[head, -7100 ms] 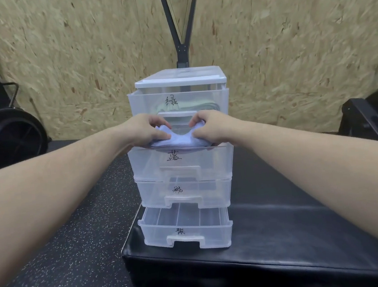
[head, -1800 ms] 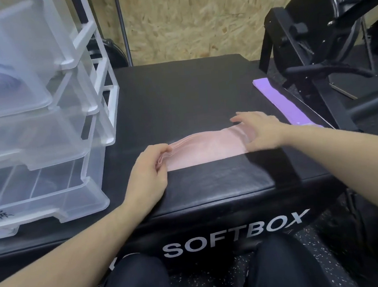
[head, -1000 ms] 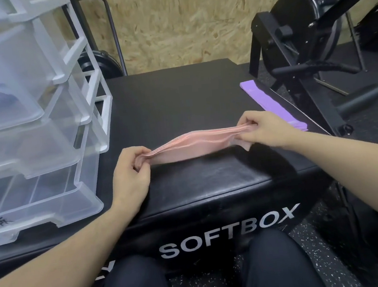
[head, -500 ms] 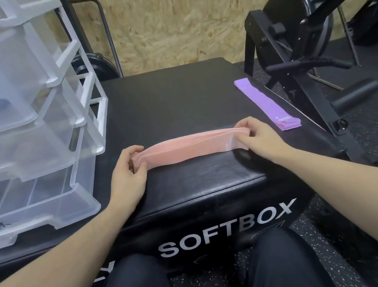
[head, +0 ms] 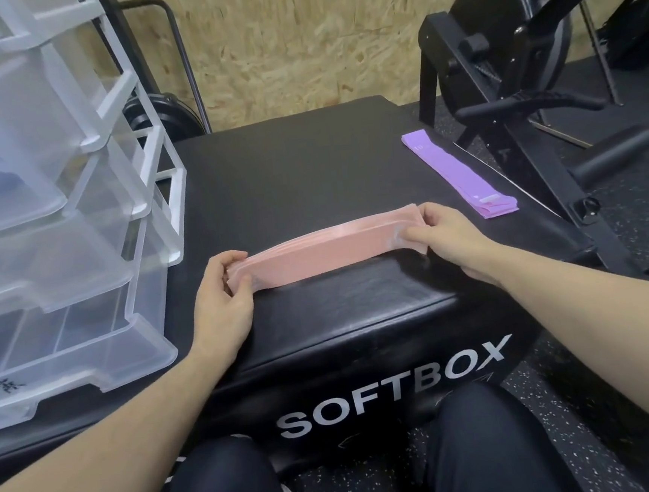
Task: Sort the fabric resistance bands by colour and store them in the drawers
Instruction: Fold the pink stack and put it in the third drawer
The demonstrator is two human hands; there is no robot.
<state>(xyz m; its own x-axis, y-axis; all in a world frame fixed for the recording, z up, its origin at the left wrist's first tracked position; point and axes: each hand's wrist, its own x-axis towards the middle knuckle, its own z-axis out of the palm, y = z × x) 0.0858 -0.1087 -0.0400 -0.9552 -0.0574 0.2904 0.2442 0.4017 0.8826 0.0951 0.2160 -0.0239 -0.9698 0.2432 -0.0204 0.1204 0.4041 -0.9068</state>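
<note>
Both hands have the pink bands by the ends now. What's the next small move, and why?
Probably fold it: bring the right hand over to the left hand. The stack of pink fabric bands is pinched at both ends, stretched long over the black padded box; halved, it should suit the clear plastic drawers better.

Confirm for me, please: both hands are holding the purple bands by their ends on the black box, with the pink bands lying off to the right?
Colours are swapped. In the head view the left hand and right hand grip the pink bands by their ends on the black box; the purple bands lie to the right.
</note>
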